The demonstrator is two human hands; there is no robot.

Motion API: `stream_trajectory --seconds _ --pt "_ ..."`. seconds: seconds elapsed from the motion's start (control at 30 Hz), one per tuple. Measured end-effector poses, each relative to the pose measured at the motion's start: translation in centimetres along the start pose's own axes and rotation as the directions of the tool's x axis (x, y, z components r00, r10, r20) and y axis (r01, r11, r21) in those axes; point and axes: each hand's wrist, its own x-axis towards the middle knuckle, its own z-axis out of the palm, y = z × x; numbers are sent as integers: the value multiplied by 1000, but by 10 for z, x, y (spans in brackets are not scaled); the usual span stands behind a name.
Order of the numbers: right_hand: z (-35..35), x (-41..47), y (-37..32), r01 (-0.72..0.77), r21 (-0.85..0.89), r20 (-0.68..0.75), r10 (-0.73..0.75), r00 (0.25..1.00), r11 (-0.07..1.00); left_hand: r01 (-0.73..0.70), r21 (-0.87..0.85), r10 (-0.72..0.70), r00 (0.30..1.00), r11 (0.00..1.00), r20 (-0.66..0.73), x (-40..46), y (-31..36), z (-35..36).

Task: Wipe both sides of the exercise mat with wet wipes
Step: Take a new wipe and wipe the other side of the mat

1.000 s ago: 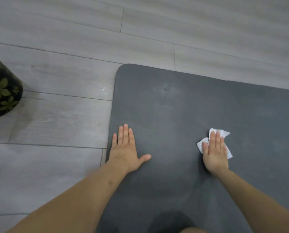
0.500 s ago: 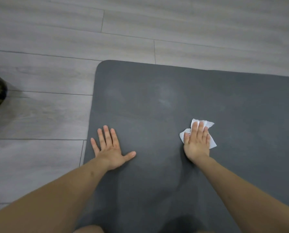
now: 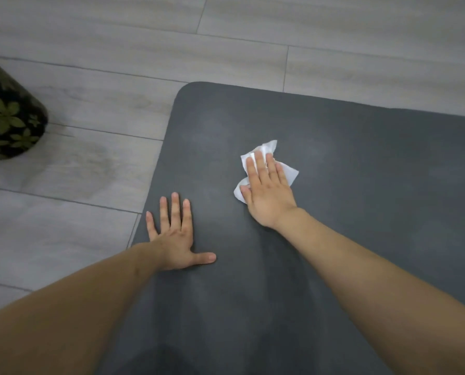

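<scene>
A dark grey exercise mat [image 3: 361,171] lies flat on the floor, its rounded far-left corner in view. My left hand [image 3: 175,239] rests flat on the mat near its left edge, fingers straight and spread. My right hand [image 3: 267,189] presses a crumpled white wet wipe [image 3: 289,171] onto the mat with straight fingers; the wipe shows around the fingertips and beside the thumb. Faint wet streaks mark the mat surface around the wipe.
Grey wood-look floor planks [image 3: 77,212] surround the mat on the left and far side. A dark round container with a green leaf pattern [image 3: 6,117] stands on the floor at the far left, apart from the mat.
My right hand has slid the wipe leftward and a little farther away, closer to my left hand. My left hand stays flat on the mat.
</scene>
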Motion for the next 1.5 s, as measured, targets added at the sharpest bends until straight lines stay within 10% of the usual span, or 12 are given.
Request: stream_trajectory --seconds 0.67,1.0,1.23,1.5 --pt "14 -126 103 -10 -56 7 11 1000 998 -55 -8 51 960 998 -274 -8 -9 19" --pt "18 -22 -44 170 -65 29 -169 985 983 -97 -3 74 779 995 -623 -31 -69 61" --pt "18 62 -161 307 -106 103 -297 949 946 -26 -66 -13 848 997 -530 -58 -93 81" --pt "15 31 -137 362 -63 136 -351 926 930 32 -61 -56 884 998 -464 -63 -84 69"
